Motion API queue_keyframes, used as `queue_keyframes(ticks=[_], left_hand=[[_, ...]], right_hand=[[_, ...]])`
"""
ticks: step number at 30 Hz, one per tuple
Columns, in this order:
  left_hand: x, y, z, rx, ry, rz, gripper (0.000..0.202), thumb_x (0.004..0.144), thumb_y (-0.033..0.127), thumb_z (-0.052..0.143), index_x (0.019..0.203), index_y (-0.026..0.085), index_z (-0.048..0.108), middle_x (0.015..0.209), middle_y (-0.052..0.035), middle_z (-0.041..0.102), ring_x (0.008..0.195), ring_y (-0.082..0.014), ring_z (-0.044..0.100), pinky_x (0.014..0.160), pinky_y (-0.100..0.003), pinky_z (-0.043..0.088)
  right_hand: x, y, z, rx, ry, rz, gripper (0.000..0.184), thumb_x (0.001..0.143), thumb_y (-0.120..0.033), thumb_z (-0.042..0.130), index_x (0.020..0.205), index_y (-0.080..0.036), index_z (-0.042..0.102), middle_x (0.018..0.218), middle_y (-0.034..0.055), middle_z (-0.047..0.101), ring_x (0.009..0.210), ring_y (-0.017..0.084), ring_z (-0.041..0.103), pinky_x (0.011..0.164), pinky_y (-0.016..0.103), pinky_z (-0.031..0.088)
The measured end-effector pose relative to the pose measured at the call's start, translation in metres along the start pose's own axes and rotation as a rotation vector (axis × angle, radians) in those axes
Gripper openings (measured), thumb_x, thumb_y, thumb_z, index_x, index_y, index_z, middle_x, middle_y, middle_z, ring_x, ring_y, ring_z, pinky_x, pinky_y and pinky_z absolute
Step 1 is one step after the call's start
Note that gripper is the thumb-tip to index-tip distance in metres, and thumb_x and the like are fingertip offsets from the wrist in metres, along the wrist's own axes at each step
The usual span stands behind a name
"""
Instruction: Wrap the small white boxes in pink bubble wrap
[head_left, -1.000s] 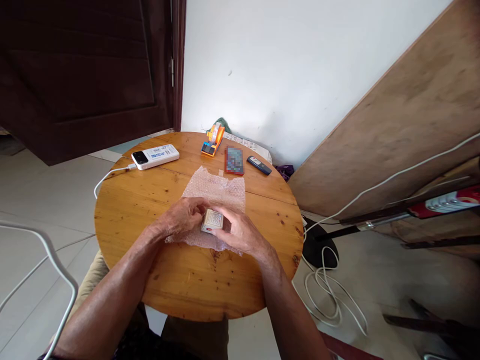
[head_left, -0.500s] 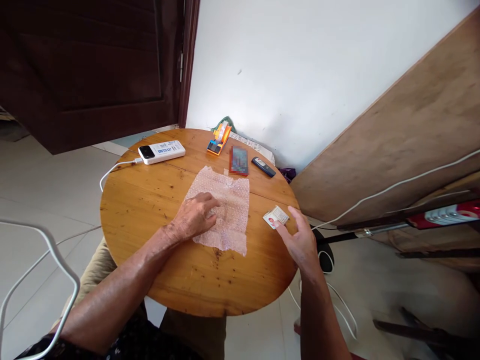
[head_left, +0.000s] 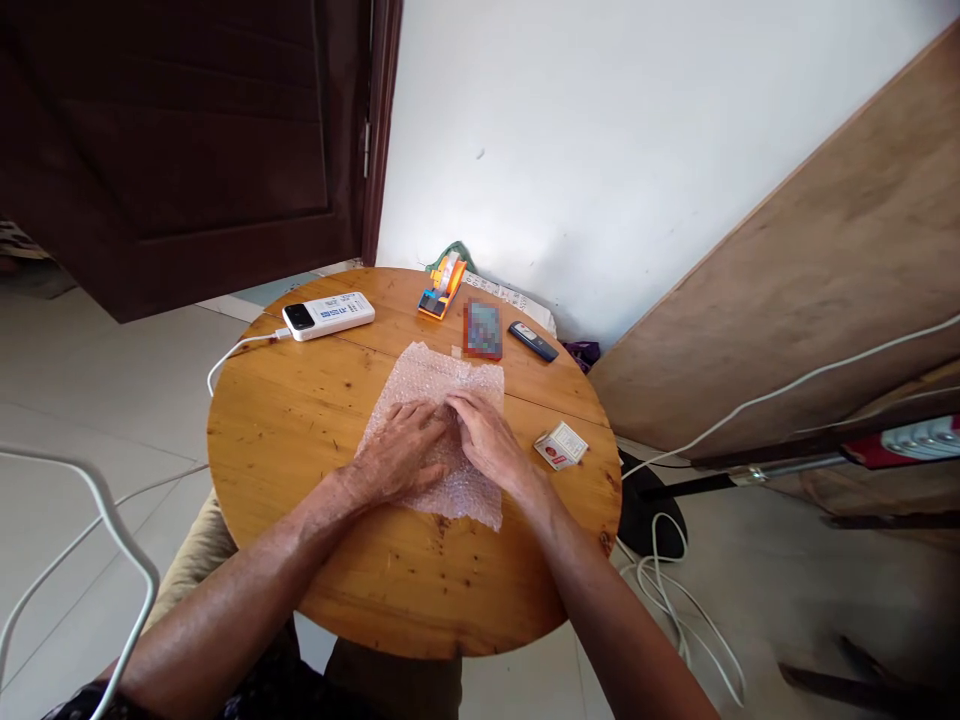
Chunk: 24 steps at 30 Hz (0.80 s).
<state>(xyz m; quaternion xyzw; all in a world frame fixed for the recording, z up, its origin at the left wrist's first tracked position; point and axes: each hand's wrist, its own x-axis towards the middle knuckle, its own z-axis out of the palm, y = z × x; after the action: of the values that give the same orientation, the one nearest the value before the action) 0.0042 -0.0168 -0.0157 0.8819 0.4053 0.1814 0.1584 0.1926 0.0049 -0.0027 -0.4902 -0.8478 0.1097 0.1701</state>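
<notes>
A sheet of bubble wrap [head_left: 480,495] lies flat on the round wooden table [head_left: 300,440]. On its left half rests my left hand [head_left: 401,450], palm down with the fingers stretched out. My right hand [head_left: 484,435] lies on the sheet's right side, its fingers extended and its tips close to those of the left. Neither hand holds anything. A small white box [head_left: 561,446] with a red mark stands to the right of my right hand, apart from it.
Along the far side are an orange tape dispenser [head_left: 442,287], a red-edged box with a blurred face [head_left: 482,330] and a dark blue handheld device [head_left: 533,341]. A white power bank [head_left: 330,315] with a cable sits at the left. A wall and a door [head_left: 225,130] stand behind.
My right hand has left the small box and moved left onto the bubble wrap. The box stays on the table. My left hand has flattened and its fingers have stretched out.
</notes>
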Motion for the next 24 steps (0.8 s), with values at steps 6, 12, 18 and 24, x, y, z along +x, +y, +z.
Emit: queue_keyframes(ticks=[6, 12, 18, 24], left_hand=[[0.0, 0.002, 0.0, 0.088, -0.05, -0.053, 0.067, 0.082, 0.046, 0.067, 0.141, 0.019, 0.049, 0.154, -0.0173, 0.04, 0.145, -0.0382, 0.031, 0.12, -0.054, 0.023], [-0.002, -0.006, -0.013, 0.115, -0.131, -0.11, 0.068, 0.08, 0.042, 0.067, 0.142, 0.024, 0.048, 0.156, -0.0128, 0.039, 0.147, -0.037, 0.028, 0.121, -0.056, 0.018], [-0.005, -0.005, -0.016, 0.118, -0.15, -0.126, 0.066, 0.077, 0.042, 0.067, 0.139, 0.026, 0.051, 0.157, -0.0103, 0.038, 0.149, -0.0359, 0.025, 0.122, -0.055, 0.017], [-0.006, -0.001, -0.019, 0.115, -0.166, -0.138, 0.057, 0.077, 0.04, 0.067, 0.131, 0.024, 0.057, 0.155, -0.0112, 0.04, 0.148, -0.0365, 0.026, 0.121, -0.056, 0.019]], right_hand=[[0.012, 0.025, 0.011, -0.049, 0.064, -0.029, 0.054, 0.085, -0.001, 0.039, 0.132, -0.019, 0.06, 0.143, 0.0111, 0.056, 0.134, 0.023, 0.05, 0.115, 0.045, 0.04], [0.003, 0.017, 0.01, -0.094, 0.106, -0.032, 0.038, 0.098, -0.017, 0.038, 0.128, -0.018, 0.062, 0.138, 0.0122, 0.059, 0.129, 0.025, 0.052, 0.111, 0.046, 0.043], [-0.001, 0.011, 0.009, -0.197, 0.071, 0.059, 0.039, 0.1, -0.023, 0.041, 0.135, -0.016, 0.056, 0.143, 0.0129, 0.055, 0.135, 0.028, 0.046, 0.114, 0.047, 0.037], [0.0, 0.013, 0.006, -0.305, 0.107, 0.264, 0.038, 0.1, -0.031, 0.042, 0.129, -0.012, 0.057, 0.14, 0.0175, 0.055, 0.129, 0.031, 0.049, 0.106, 0.046, 0.042]])
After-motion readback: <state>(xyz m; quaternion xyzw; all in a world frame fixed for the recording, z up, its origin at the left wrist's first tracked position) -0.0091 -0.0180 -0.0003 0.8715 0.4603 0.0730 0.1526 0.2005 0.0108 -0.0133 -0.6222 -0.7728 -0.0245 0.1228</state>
